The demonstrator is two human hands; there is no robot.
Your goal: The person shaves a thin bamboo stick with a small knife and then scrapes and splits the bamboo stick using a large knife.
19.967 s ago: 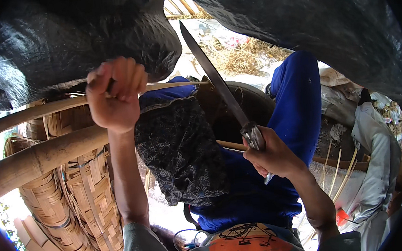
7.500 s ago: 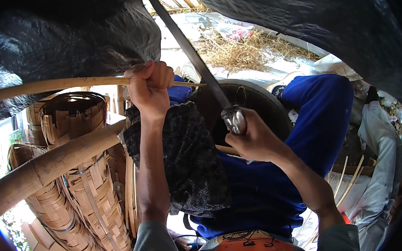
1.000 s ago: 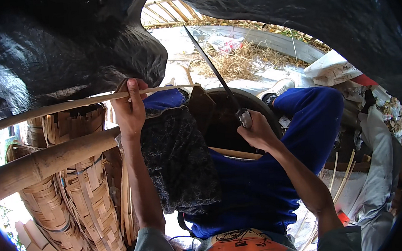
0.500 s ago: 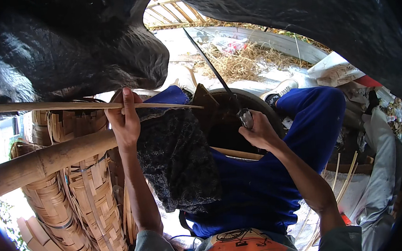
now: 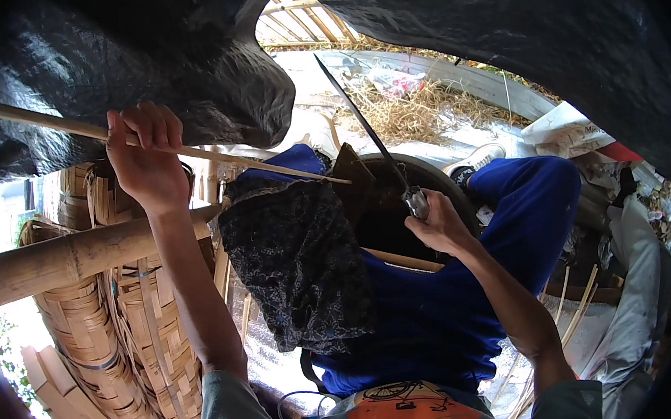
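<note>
Pale bamboo makes up the long strip (image 5: 229,158) that slants down from the upper left, its thin tip above the mouth of a dark round tub (image 5: 460,193), just beyond the patterned dark cloth (image 5: 297,268) on the person's lap. The left hand (image 5: 146,161) has its fingers curled over the strip partway along; how tightly they press cannot be told. The right hand (image 5: 441,223) is wrapped round the handle of a long knife (image 5: 369,132), whose blade points up and away, apart from the strip's tip. Good handling here seems to call for a firm, steady left grip well back from the blade, a loose right wrist, and light, even pressure with the edge turned away from both the left hand and the blue-trousered knee (image 5: 534,182).
</note>
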